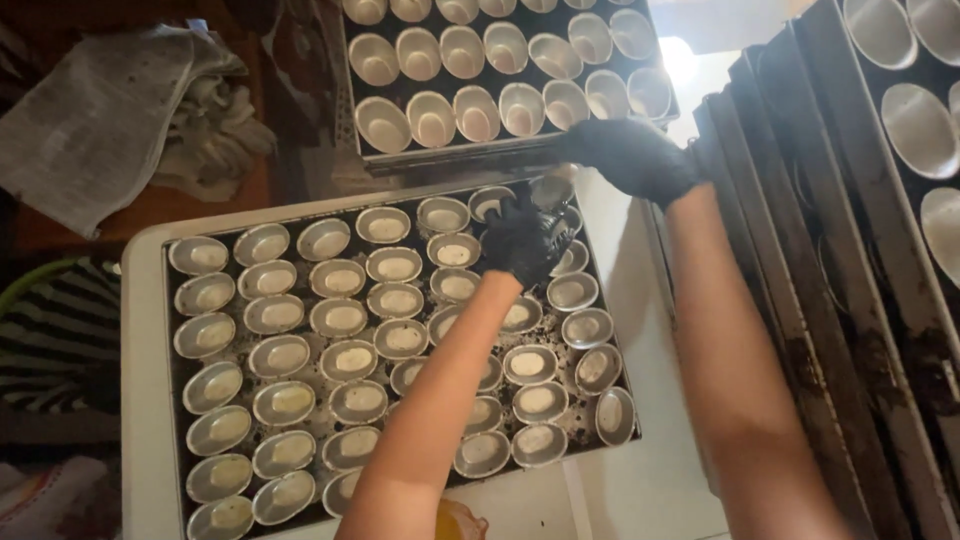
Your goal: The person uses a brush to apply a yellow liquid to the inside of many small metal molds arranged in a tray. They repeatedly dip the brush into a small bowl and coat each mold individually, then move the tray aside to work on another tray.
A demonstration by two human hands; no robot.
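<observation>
Above the near tray (150, 300), my gloved left hand (525, 240) pinches one small oval tin mould (552, 190) by its thin, light, stiff rim; right hand (630, 155) grips the far tray (450, 158) edge.

one head camera looks steeply down, close over the baking tray (150, 300).

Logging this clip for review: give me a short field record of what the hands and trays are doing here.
setting: white table seen from above
near tray: dark tray packed with small oval tins
far tray: second tray of tins, its rim over the near tray's far edge
left hand: left hand, black glove, on the tins at the near tray's far right corner
right hand: right hand, black glove, on the far tray's front edge
right side: stacked dark trays
upper left: grey cloths
</observation>
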